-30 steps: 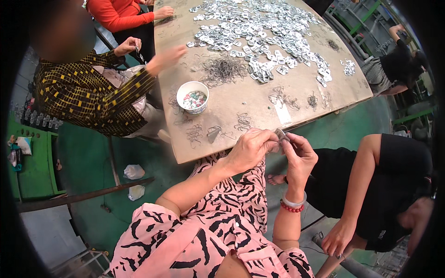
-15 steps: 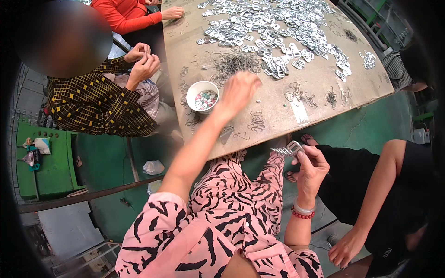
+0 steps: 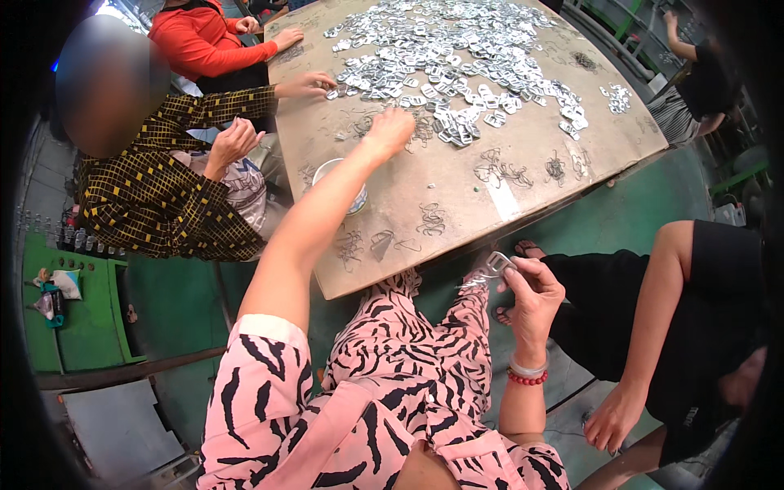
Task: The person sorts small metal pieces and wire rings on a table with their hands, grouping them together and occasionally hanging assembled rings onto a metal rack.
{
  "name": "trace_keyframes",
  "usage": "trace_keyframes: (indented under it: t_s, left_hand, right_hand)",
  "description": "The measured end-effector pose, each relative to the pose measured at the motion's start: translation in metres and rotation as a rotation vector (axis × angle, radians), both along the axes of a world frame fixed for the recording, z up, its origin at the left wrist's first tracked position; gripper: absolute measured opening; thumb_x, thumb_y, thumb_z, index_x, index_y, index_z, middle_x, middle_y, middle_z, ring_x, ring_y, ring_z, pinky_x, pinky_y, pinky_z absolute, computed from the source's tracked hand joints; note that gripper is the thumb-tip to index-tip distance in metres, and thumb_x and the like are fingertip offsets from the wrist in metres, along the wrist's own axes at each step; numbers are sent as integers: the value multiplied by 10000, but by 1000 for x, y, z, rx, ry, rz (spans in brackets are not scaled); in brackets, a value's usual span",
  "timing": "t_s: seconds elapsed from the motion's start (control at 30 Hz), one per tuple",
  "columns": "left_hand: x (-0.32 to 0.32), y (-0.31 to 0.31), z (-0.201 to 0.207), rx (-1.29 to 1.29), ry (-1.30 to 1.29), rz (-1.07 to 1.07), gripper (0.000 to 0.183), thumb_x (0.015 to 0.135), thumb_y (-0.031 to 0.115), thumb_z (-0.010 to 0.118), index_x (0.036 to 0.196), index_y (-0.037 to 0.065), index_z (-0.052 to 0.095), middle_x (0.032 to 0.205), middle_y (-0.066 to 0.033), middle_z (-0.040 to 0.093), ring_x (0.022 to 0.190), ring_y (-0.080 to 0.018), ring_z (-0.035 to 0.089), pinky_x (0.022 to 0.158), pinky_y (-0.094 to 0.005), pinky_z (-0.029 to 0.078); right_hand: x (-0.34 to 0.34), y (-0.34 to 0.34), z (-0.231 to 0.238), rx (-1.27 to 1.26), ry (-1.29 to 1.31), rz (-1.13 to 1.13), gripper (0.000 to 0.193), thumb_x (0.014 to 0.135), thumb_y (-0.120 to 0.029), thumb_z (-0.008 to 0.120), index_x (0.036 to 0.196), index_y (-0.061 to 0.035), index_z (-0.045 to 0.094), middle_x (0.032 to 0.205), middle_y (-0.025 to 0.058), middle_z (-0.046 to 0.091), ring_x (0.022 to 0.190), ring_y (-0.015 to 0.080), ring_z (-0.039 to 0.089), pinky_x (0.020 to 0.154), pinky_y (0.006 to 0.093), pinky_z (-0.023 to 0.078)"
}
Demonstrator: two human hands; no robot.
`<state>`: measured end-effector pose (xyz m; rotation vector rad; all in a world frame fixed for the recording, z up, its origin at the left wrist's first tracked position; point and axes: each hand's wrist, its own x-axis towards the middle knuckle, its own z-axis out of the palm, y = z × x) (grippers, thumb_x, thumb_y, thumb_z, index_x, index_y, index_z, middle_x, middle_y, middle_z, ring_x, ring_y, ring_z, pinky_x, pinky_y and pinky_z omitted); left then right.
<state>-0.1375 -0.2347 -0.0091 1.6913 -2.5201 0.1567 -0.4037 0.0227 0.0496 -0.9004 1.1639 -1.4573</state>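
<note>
My left hand (image 3: 392, 131) reaches across the table, its fingers curled together over a dark pile of thin wire hooks (image 3: 422, 129). Whatever its fingertips may hold is hidden. Close to my body, past the table's near edge, my right hand (image 3: 532, 298) pinches a silver metal buckle (image 3: 497, 262) between thumb and fingers. Thin metal pieces trail from that buckle, too small to make out well. A white tub (image 3: 357, 203) stands partly behind my left forearm. Beyond my left hand, many loose silver buckles (image 3: 457, 69) cover the far table.
Small wire clusters (image 3: 431, 219) lie on the brown tabletop (image 3: 376, 269), near a white strip (image 3: 502, 200). At left sits a person in a yellow-checked black top (image 3: 163, 188), one hand at the buckles. Someone in red (image 3: 192, 41) is beyond; a person in black (image 3: 629, 298) is at right.
My left hand has moved left and slightly farther away over the wire pile, its forearm now covering much of the tub. The checked-top person has stretched one hand onto the table.
</note>
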Motion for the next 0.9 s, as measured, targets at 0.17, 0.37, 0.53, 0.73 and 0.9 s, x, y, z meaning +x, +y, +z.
trace_keyframes:
  t_s: [0.17, 0.37, 0.53, 0.73, 0.9]
  left_hand:
    - [10, 28, 32, -142, 350, -11, 130, 794, -3, 488, 859, -43, 593, 861, -227, 633, 817, -315, 630, 729, -386, 510]
    - [-59, 166, 93, 403, 1161, -56, 169, 856, 113, 591, 961, -15, 626, 756, -76, 656, 664, -127, 625, 656, -297, 504]
    - [-83, 232, 98, 195, 1150, -355, 96, 798, 75, 641, 862, 14, 605, 984, -106, 610, 945, -240, 567, 815, -331, 449]
    - [-94, 235, 90, 81, 1087, -379, 107, 766, 40, 624, 864, 3, 599, 1055, -105, 548, 1032, -288, 487, 844, -373, 430]
    - [-90, 227, 84, 8, 1110, -377, 133, 738, 11, 648, 854, 15, 583, 991, -108, 582, 945, -285, 542, 822, -369, 437]
  right_hand:
    - [5, 10, 7, -16, 5, 20, 163, 744, 123, 628, 888, 50, 647, 821, 61, 617, 729, 101, 588, 675, 207, 479]
    - [9, 18, 0, 21, 7, -34, 207, 764, 87, 642, 964, 36, 624, 862, 59, 631, 749, 104, 599, 648, 208, 498]
    - [24, 18, 18, 0, -77, -48, 181, 780, 97, 620, 954, 58, 588, 851, 95, 628, 683, 125, 606, 587, 227, 517]
    - [28, 16, 29, -45, -63, -86, 149, 784, 100, 611, 927, 59, 594, 826, 95, 632, 664, 126, 607, 588, 216, 508]
    - [35, 11, 25, -61, 45, -94, 140, 776, 118, 607, 902, 59, 607, 856, 81, 609, 714, 116, 604, 607, 217, 516]
